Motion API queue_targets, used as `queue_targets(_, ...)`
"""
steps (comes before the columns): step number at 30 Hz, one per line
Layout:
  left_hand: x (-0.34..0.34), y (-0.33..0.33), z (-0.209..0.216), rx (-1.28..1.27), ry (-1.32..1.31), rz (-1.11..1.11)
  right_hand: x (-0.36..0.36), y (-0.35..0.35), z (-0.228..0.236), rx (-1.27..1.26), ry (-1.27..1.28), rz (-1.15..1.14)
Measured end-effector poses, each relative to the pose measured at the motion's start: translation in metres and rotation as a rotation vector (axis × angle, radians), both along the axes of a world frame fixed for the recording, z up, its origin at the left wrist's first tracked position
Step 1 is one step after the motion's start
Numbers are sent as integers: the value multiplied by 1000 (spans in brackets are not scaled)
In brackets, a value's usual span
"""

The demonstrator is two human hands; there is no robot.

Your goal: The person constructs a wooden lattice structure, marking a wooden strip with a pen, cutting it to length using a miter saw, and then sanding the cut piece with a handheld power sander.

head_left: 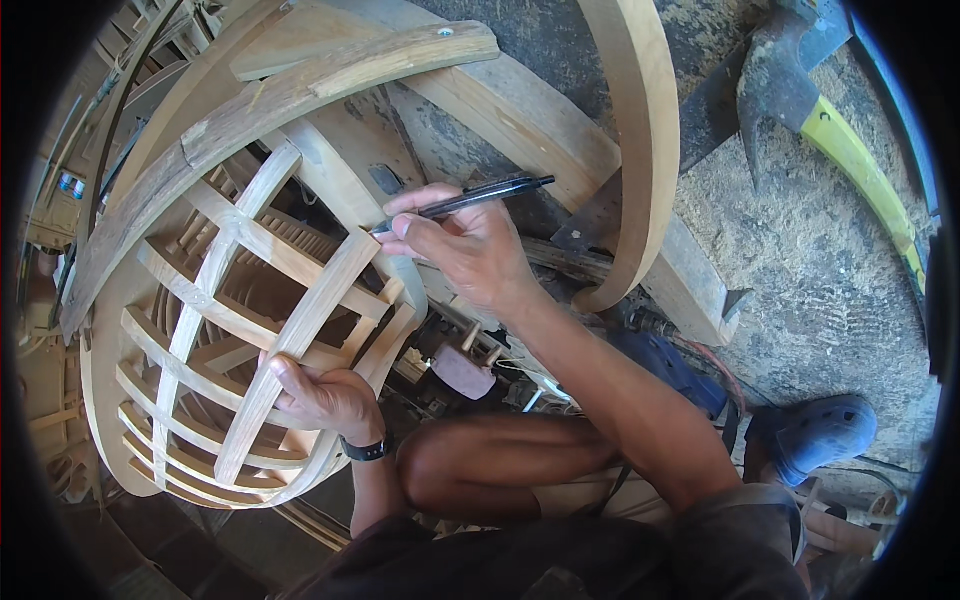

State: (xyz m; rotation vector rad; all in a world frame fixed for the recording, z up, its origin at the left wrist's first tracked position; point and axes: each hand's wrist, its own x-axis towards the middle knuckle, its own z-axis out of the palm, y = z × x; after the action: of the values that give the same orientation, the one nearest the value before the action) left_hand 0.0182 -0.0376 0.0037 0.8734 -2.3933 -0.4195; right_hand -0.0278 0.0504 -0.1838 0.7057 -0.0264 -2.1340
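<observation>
A curved wooden lattice frame [225,315] of crossing slats fills the left side. Across its slats lies a loose-looking wooden strip [300,345], slanting from lower left to upper right. My left hand [325,402] grips this strip near its lower half, thumb on top and fingers partly hidden beneath. In my right hand [465,245] is a black pen [490,192], pinched between thumb and fingers. Its tip is down at the strip's upper end, beside a wider wooden rail [335,180] of the frame.
A curved wooden board [290,95] arches over the frame's far side. Another bent wooden piece [645,130] stands to the right, near a hammer-like tool with a yellow handle [865,180]. Sawdust covers the floor [800,300]. My foot wears a blue clog [825,437].
</observation>
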Motion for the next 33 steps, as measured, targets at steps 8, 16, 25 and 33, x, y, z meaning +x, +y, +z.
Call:
queue_targets(8, 4, -1, 3, -20, -62, 15, 0, -4, 1, 43, 58, -3)
queue_targets(16, 2, 1, 1, -10, -45, -14, 1, -6, 0, 78, 66, 15)
queue_targets(25, -3, 4, -2, -8, -35, -8, 3, -5, 6, 106, 18, -9)
queue_targets(33, -5, 7, -3, 54, -51, -18, 1, -8, 9, 192, 94, -9)
